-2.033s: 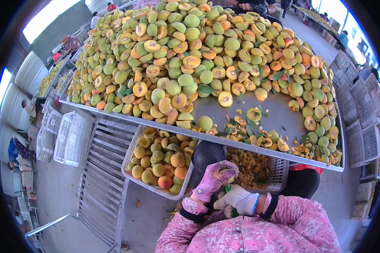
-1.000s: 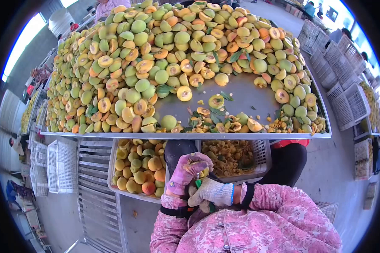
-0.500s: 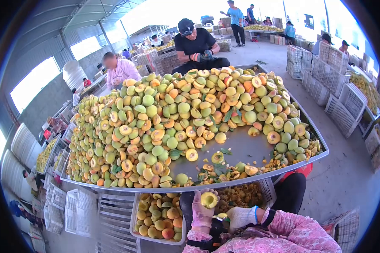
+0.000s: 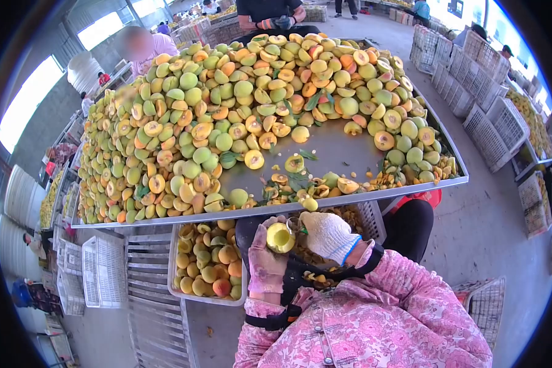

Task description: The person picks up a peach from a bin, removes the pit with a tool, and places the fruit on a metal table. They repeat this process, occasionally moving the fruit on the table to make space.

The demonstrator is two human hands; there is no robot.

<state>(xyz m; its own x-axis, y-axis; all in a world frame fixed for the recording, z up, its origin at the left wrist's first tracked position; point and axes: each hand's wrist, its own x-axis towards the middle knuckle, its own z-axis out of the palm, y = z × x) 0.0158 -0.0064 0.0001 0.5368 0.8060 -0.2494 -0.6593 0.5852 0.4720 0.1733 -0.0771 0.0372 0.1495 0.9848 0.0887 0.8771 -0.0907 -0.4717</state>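
My left hand [image 4: 268,264], in a pinkish glove, holds a hollowed peach half [image 4: 280,238] with its cut face up, just below the near edge of the metal table [image 4: 343,199]. Beside it on the right is my right hand [image 4: 328,236], in a white knitted glove with a blue cuff, its fingers closed round a small tool [image 4: 302,228] that is mostly hidden. Halved peaches [image 4: 221,122] are heaped on the table. Under its edge, a white crate [image 4: 242,288] holds more halves, and another crate [image 4: 374,221] holds scraps.
Across the table a person in black [image 4: 273,15] works with gloved hands; a person in pink [image 4: 153,49] is at the left. White crates [image 4: 104,270] stand lower left beside a slatted rack [image 4: 156,300]. More crates [image 4: 466,86] are stacked at the right.
The view has tipped downward, so the table appears higher. My right hand has come up beside the peach half, and a small yellow-green piece now shows at the table's near edge.
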